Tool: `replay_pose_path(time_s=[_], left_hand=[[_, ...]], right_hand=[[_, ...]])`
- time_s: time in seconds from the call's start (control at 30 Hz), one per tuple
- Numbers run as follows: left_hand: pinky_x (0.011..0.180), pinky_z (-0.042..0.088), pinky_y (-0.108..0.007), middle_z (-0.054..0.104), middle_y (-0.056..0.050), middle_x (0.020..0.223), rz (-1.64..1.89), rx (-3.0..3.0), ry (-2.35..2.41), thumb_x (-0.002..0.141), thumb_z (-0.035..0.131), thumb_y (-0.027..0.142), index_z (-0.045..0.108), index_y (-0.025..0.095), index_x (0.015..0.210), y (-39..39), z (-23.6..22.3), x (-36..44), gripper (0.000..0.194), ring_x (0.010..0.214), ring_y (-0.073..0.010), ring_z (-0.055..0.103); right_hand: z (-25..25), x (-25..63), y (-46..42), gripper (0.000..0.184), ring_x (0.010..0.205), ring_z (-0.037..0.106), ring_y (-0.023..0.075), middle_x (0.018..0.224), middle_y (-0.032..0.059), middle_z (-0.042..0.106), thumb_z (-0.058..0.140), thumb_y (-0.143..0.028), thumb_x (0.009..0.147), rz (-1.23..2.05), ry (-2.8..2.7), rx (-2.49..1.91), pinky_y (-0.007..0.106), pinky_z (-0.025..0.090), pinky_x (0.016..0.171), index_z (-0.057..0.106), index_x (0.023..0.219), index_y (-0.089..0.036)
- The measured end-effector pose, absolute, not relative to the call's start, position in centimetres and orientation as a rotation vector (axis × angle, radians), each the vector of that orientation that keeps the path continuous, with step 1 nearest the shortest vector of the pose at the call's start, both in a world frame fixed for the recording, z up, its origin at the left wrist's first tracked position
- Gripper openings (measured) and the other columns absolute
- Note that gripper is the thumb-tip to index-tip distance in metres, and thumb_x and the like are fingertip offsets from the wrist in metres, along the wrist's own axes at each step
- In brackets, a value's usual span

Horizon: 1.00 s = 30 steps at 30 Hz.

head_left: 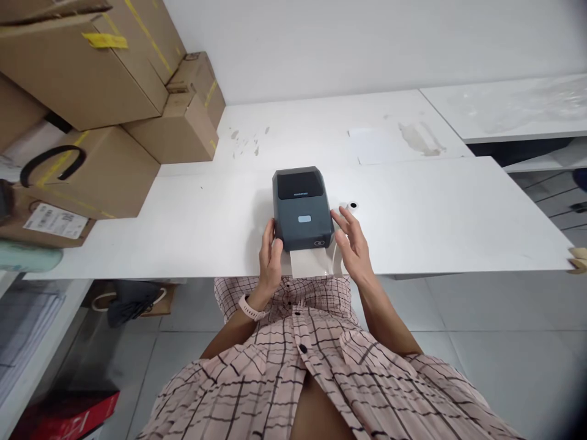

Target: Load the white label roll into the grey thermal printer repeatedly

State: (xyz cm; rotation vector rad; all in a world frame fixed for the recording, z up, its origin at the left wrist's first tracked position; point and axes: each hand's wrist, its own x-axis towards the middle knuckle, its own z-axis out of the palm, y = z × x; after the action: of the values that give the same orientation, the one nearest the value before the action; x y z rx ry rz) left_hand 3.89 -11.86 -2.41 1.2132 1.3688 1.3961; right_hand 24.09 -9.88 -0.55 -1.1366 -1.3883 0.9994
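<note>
A dark grey label printer (304, 223) stands on the white table near its front edge, with a black window in its lid and a pale blue button. A blank white label strip (308, 263) sticks out of its front, over the table edge. My left hand (270, 260) lies along the printer's left side, fingers stretched and thumb apart. On the right, my right hand (354, 247) has its fingers spread, with fingertips at the printer's side. Just beyond these fingers sits a small white round piece with a dark centre (353, 206). A white cable (335, 256) runs beside the printer.
Cardboard boxes (178, 131) are stacked at the table's left end, beside a pale green roll (30, 256). A white sheet (373, 145) lies toward the back of the white table (435, 214). Clear plastic wrap (518, 104) covers part of the far right surface.
</note>
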Motion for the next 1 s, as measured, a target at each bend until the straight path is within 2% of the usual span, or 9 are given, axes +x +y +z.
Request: replay_pose_path(time_s=[0.13, 0.23, 0.4, 0.57, 0.67, 0.73, 0.83, 0.9, 1.0], left_hand=[[0.132, 0.03, -0.041, 0.03, 0.0, 0.174, 1.45, 1.201, 1.357, 0.103, 0.04, 0.06, 0.031, 0.034, 0.164, -12.0, -3.2, 4.7, 0.067, 0.162, -0.0252, 0.026], [0.132, 0.03, -0.042, 0.028, -0.001, 0.175, 1.494, 1.184, 1.32, 0.103, 0.04, 0.06, 0.029, 0.034, 0.165, -12.1, -3.2, 4.8, 0.068, 0.162, -0.0254, 0.025], [0.132, 0.031, -0.042, 0.037, -0.001, 0.171, 1.602, 1.281, 1.229, 0.102, 0.039, 0.063, 0.03, 0.038, 0.163, -10.1, -1.0, 3.7, 0.066, 0.161, -0.0255, 0.03], [0.133, 0.026, -0.045, 0.035, 0.001, 0.172, 1.66, 1.509, 1.156, 0.097, 0.047, 0.071, 0.03, 0.043, 0.16, -3.5, 3.3, 2.4, 0.071, 0.162, -0.028, 0.027], [0.132, 0.024, -0.046, 0.032, 0.001, 0.173, 1.611, 1.573, 1.164, 0.097, 0.046, 0.072, 0.026, 0.043, 0.16, 0.4, 4.4, 1.8, 0.073, 0.163, -0.0277, 0.021], [0.132, 0.025, -0.046, 0.026, 0.0, 0.175, 1.534, 1.567, 1.217, 0.098, 0.047, 0.068, 0.023, 0.041, 0.162, 1.7, 3.7, 1.6, 0.073, 0.164, -0.0273, 0.018], [0.132, 0.025, -0.048, 0.021, -0.006, 0.177, 1.281, 1.495, 1.396, 0.097, 0.056, 0.056, 0.023, 0.034, 0.163, 1.5, 1.0, 1.5, 0.077, 0.164, -0.0305, 0.018], [0.13, 0.028, -0.05, 0.023, -0.009, 0.176, 1.098, 1.415, 1.497, 0.094, 0.062, 0.044, 0.023, 0.029, 0.164, 0.7, -0.8, 1.6, 0.082, 0.163, -0.0335, 0.022], [0.123, 0.041, -0.047, 0.035, -0.012, 0.171, 0.991, 1.346, 1.531, 0.088, 0.063, 0.028, 0.025, 0.024, 0.164, 0.1, -2.1, 1.5, 0.085, 0.156, -0.0334, 0.037]], right_hand=[[-1.2, 23.7, -10.1, 0.06, 0.156, 0.04, 0.0289, 0.166, 0.0071, 0.046, 0.056, -0.06, 0.1, 1.028, -1.345, -1.118, 0.061, 0.033, 0.129, 0.044, 0.154, -0.037], [-1.1, 23.8, -10.2, 0.061, 0.156, 0.039, 0.0285, 0.165, 0.0066, 0.047, 0.051, -0.062, 0.101, 1.042, -1.339, -1.118, 0.06, 0.034, 0.129, 0.041, 0.156, -0.037], [0.9, 24.7, -8.1, 0.06, 0.156, 0.04, 0.0278, 0.164, 0.0022, 0.049, 0.043, -0.066, 0.103, 0.967, -1.422, -0.977, 0.057, 0.032, 0.131, 0.04, 0.157, -0.04], [4.9, 24.2, -1.3, 0.074, 0.163, 0.023, 0.0291, 0.174, -0.0057, 0.029, 0.033, -0.079, 0.099, 0.711, -1.616, -0.86, 0.056, 0.027, 0.133, 0.026, 0.162, -0.043], [6.8, 23.0, 3.3, 0.075, 0.163, 0.022, 0.0233, 0.174, -0.0089, 0.026, 0.032, -0.079, 0.098, 0.605, -1.658, -0.898, 0.045, 0.025, 0.135, 0.022, 0.163, -0.043], [7.3, 22.3, 5.9, 0.076, 0.163, 0.024, 0.0209, 0.174, -0.0075, 0.026, 0.031, -0.079, 0.099, 0.539, -1.674, -0.933, 0.04, 0.025, 0.135, 0.02, 0.164, -0.041], [7.4, 22.2, 9.2, 0.083, 0.162, 0.025, 0.0246, 0.175, -0.0042, 0.025, 0.03, -0.08, 0.098, 0.435, -1.75, -0.958, 0.045, 0.028, 0.133, 0.011, 0.167, -0.038], [7.6, 22.6, 10.7, 0.087, 0.162, 0.027, 0.0277, 0.175, -0.0026, 0.025, 0.035, -0.08, 0.096, 0.409, -1.825, -0.954, 0.049, 0.031, 0.13, 0.008, 0.168, -0.039], [8.8, 23.4, 11.4, 0.09, 0.161, 0.027, 0.0313, 0.173, -0.0015, 0.03, 0.047, -0.078, 0.093, 0.361, -1.906, -0.958, 0.054, 0.033, 0.129, 0.011, 0.167, -0.041]])
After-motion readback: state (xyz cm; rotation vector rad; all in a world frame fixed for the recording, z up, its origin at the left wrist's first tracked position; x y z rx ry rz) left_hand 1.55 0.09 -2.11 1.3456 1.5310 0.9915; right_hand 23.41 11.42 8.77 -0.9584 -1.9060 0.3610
